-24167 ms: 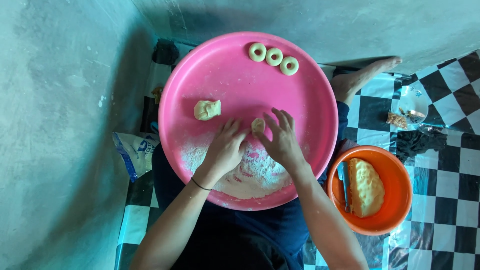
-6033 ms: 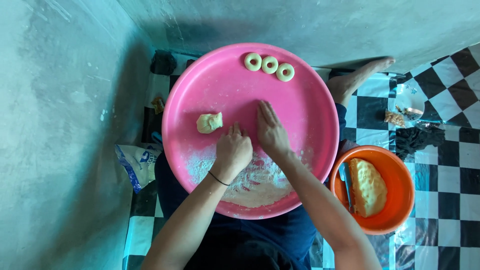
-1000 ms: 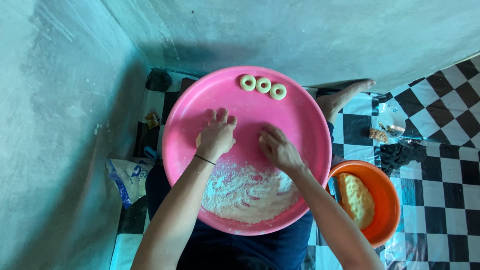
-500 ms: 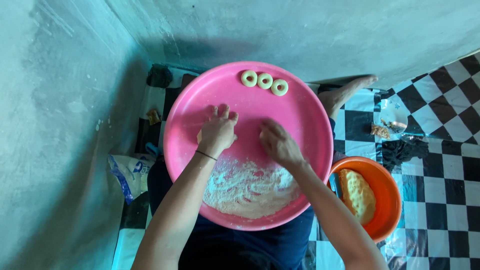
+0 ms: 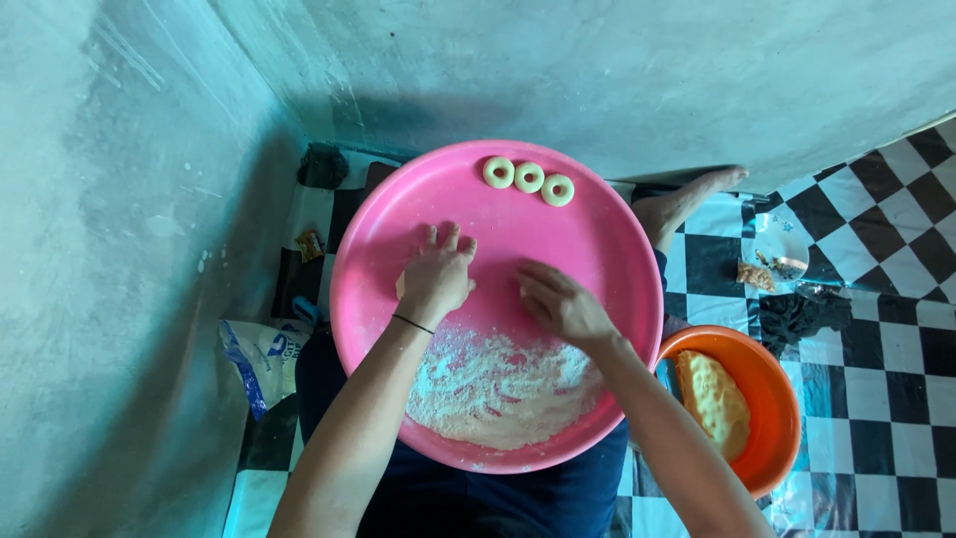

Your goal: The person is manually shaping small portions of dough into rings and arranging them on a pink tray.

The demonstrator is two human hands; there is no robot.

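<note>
Both hands are working over the big pink tray [image 5: 617, 239]. The left hand [image 5: 436, 277] is lying palm down left of the tray's middle, fingers slightly spread; whether it is covering a dough piece, I cannot tell. The right hand [image 5: 560, 302] is resting beside it, fingers curled, nothing visibly gripped. Flour [image 5: 503, 384] is heaped at the tray's near edge, three dough rings [image 5: 529, 178] are sitting at its far edge, and an orange bowl [image 5: 772, 394] of dough is standing right of it.

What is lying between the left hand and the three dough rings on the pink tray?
In the head view, nothing: only bare pink tray surface separates the left hand from the three dough rings. The flour pile lies on the near side, behind both hands.
</note>
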